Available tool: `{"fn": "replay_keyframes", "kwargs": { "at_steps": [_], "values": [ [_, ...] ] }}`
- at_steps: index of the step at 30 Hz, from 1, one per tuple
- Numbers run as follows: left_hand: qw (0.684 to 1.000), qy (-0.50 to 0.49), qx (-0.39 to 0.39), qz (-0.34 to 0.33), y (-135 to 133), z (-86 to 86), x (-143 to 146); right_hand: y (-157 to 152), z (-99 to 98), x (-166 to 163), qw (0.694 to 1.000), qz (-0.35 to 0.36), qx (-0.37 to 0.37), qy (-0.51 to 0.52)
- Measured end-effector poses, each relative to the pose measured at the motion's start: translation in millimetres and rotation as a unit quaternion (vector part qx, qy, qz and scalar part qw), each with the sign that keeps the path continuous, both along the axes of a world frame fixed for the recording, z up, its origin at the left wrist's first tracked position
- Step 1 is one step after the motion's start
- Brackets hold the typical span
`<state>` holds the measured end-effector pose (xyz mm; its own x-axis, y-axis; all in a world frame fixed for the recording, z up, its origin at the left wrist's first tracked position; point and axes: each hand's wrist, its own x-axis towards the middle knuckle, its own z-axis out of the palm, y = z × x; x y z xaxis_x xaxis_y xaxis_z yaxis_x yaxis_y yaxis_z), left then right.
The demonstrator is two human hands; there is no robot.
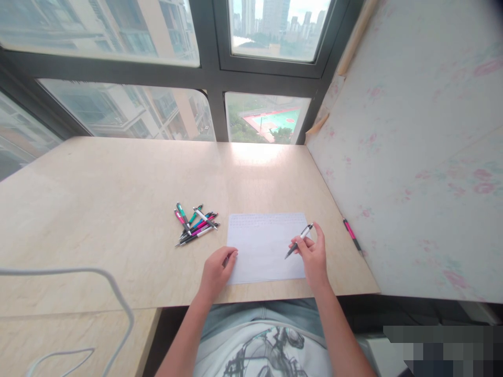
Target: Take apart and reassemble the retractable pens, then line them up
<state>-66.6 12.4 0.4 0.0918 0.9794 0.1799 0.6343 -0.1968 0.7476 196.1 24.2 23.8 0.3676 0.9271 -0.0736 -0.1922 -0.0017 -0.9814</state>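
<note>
Over the right part of a white sheet of paper [267, 251], my right hand [313, 256] grips a white and black click pen [299, 240]. Its tip slants down to the left, and a fingertip is at the button end. Whether the tip touches the paper I cannot tell. Rows of faint writing run along the sheet's top. My left hand [220, 264] lies at the sheet's left edge with its fingers curled in. A dark gap shows between thumb and fingers; what is inside, if anything, is hidden.
A loose pile of several coloured pens [198, 225] lies left of the paper on the pale desk [129, 199]. One pink and black pen [352, 235] rests against the papered wall [412, 173] at right. A white cable [113, 285] loops at lower left. Windows [271, 118] stand behind.
</note>
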Motion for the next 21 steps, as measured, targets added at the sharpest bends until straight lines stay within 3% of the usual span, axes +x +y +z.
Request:
{"fn": "replay_keyframes", "kwargs": {
  "at_steps": [9,17,21],
  "values": [
    [1.000,-0.005,0.006,0.002,-0.7,2.8,1.2,8.8,-0.9,-4.7,1.000,-0.004,0.018,0.005],
    [1.000,0.006,0.002,0.003,-0.1,3.2,1.4,40.6,-6.8,-23.5,0.985,0.143,-0.025,0.094],
    [1.000,0.006,0.003,0.001,-0.2,2.9,0.9,55.7,-7.0,-38.5,0.985,0.168,-0.023,-0.018]
  ]
}}
